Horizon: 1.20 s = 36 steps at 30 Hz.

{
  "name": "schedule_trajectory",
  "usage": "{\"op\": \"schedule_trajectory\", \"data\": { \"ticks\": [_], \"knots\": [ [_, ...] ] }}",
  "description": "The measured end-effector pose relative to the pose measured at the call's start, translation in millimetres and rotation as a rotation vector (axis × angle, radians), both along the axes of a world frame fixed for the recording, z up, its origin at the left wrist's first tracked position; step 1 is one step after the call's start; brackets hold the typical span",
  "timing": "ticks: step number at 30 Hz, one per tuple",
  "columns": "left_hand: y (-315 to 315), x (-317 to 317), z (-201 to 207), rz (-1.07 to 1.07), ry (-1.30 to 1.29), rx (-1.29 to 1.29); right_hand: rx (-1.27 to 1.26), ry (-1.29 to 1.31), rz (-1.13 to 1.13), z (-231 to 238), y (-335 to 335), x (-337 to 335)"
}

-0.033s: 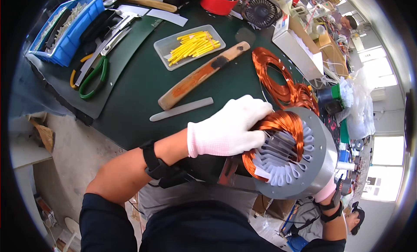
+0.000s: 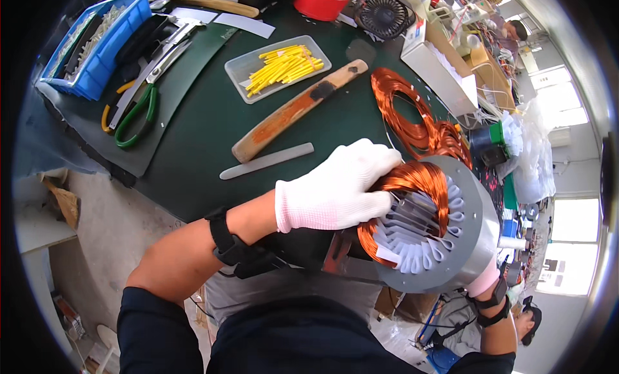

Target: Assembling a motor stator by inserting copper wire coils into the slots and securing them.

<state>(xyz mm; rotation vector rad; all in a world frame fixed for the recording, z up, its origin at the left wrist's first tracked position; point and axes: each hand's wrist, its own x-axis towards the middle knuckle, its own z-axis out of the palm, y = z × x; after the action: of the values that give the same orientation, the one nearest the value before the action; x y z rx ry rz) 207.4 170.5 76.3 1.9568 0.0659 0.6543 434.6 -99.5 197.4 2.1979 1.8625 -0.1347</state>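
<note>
My left hand [image 2: 342, 184], in a white glove with a pink cuff, is closed on a bundle of copper wire coil [image 2: 416, 180]. The coil arches over the open end of a grey motor stator [image 2: 474, 226] and runs into its slots. White looped slot liners [image 2: 422, 256] ring the stator's bore. My right hand [image 2: 483, 280] reaches to the stator's outer right side; only its pink cuff shows, and its fingers are hidden behind the housing.
On the dark green table lie a wooden stick [image 2: 296, 113], a grey flat strip [image 2: 267, 161], a clear tray [image 2: 231, 71] of yellow sticks, spare copper coils [image 2: 403, 109], and green-handled scissors [image 2: 151, 109]. A blue bin [image 2: 90, 80], small fan [image 2: 385, 14] and white box [image 2: 438, 74] stand farther off.
</note>
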Motion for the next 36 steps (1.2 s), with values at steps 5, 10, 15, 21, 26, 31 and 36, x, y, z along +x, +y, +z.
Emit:
{"op": "schedule_trajectory", "data": {
  "ticks": [5,10,15,21,26,31,36],
  "knots": [
    [-2.0,-3.9,3.6,0.027,-0.019,-0.054,0.164,0.159,-0.046,8.6,1.9,-8.7],
    [5.8,-19.3,9.7,0.006,0.039,-0.142,0.235,0.111,-0.034,17.0,8.3,-21.1],
    [1.1,-30.5,28.9,0.0,0.227,-0.346,0.401,0.163,-0.005,4.4,13.2,-21.8],
    [-2.6,-28.2,1.5,0.087,0.257,-0.86,0.486,0.164,0.11,-17.0,12.3,3.9],
    [-9.4,-32.8,-0.3,-0.065,0.25,-0.809,0.517,0.15,0.08,-18.3,-5.7,16.8],
    [-8.7,-49.9,-5.6,-0.176,0.382,-0.983,0.478,0.118,0.054,0.8,-20.9,16.8],
    [-16.6,-49.3,-2.3,-0.211,0.236,-1.211,0.515,0.166,0.062,-22.0,-22.9,27.4]
  ]
}}
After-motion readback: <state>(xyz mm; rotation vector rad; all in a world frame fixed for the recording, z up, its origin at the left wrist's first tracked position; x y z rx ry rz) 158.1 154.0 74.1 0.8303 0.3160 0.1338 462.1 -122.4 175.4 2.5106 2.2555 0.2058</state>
